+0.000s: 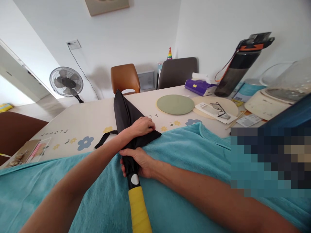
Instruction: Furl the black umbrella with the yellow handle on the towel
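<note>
A folded black umbrella [123, 116] lies lengthwise over the table's edge, its yellow-wrapped handle [139, 210] pointing toward me. My right hand [139, 161] is closed around the black fabric just above the silver button [134, 179]. Crossing over the shaft, my left hand [143, 126] has curled fingers on a loose flap of the canopy, which spreads out to the right. The fingertips of my left hand are partly hidden. A black strap [105, 139] sticks out on the left side of the umbrella.
A teal towel [182, 155] covers the near side of the table [97, 113]. Beyond it are a green round mat [175, 104], eyeglasses [220, 110], a purple tissue pack [200, 86], a tall bottle [240, 64] and a kettle-like appliance [269, 100]. Chairs and a fan [66, 81] stand behind.
</note>
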A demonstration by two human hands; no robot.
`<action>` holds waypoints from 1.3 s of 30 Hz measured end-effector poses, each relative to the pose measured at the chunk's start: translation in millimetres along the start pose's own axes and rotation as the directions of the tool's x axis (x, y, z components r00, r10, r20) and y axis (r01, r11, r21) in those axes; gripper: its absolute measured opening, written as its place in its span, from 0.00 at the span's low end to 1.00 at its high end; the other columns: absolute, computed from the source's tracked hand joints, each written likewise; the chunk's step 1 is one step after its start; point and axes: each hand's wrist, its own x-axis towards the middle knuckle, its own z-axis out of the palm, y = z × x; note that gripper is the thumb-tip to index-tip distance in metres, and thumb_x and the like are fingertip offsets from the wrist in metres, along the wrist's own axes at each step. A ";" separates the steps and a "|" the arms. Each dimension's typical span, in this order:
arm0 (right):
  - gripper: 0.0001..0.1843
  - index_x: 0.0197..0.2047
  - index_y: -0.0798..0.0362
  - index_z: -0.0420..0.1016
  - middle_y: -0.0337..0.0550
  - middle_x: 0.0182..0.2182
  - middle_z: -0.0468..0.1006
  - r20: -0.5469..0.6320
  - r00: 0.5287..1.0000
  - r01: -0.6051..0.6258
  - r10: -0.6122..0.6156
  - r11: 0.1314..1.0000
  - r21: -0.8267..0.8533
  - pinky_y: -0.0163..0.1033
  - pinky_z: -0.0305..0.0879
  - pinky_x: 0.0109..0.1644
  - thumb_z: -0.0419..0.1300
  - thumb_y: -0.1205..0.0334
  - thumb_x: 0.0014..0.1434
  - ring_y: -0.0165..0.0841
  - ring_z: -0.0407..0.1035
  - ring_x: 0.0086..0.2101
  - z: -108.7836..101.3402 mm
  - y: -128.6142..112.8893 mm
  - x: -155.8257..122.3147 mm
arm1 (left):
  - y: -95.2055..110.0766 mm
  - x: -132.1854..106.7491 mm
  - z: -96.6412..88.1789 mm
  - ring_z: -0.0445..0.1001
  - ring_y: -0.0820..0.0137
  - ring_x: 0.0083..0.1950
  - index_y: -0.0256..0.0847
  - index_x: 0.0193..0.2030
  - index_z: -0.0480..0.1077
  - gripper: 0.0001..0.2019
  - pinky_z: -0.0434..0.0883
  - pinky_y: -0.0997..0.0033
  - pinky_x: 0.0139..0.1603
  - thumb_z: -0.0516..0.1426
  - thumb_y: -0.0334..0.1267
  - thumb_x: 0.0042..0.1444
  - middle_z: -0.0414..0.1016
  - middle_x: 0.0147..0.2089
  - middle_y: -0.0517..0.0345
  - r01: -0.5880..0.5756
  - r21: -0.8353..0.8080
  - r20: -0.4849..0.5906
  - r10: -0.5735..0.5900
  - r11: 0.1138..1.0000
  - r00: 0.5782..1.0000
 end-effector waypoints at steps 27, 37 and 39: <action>0.07 0.27 0.58 0.65 0.40 0.20 0.70 0.065 0.998 0.011 -0.012 1.000 0.015 0.39 0.68 0.21 0.60 0.64 0.51 0.32 0.68 0.19 -4.4 2.4 2.6 | 1.4 -76.4 -57.9 0.70 0.72 0.35 0.38 0.25 0.65 0.10 0.67 0.72 0.39 0.45 0.25 0.41 0.71 0.30 0.58 0.023 -0.654 -0.519 -0.471 0.756 0.713; 0.08 0.26 0.59 0.65 0.39 0.20 0.69 0.096 0.995 0.042 -0.040 0.999 -0.013 0.39 0.68 0.21 0.61 0.64 0.49 0.31 0.67 0.19 -5.6 3.6 2.2 | -25.6 -154.2 -40.7 0.57 0.77 0.20 0.39 0.19 0.66 0.09 0.55 0.78 0.20 0.45 0.31 0.36 0.62 0.18 0.63 0.529 -0.669 0.043 -0.684 0.522 0.728; 0.08 0.26 0.58 0.65 0.38 0.20 0.69 0.090 0.995 0.037 -0.035 0.999 -0.016 0.38 0.68 0.21 0.61 0.64 0.49 0.30 0.67 0.19 -6.0 4.1 2.7 | -25.6 -149.9 -35.1 0.54 0.77 0.18 0.40 0.22 0.69 0.12 0.52 0.77 0.18 0.45 0.32 0.36 0.61 0.17 0.64 0.593 -0.627 0.117 -0.692 0.505 0.713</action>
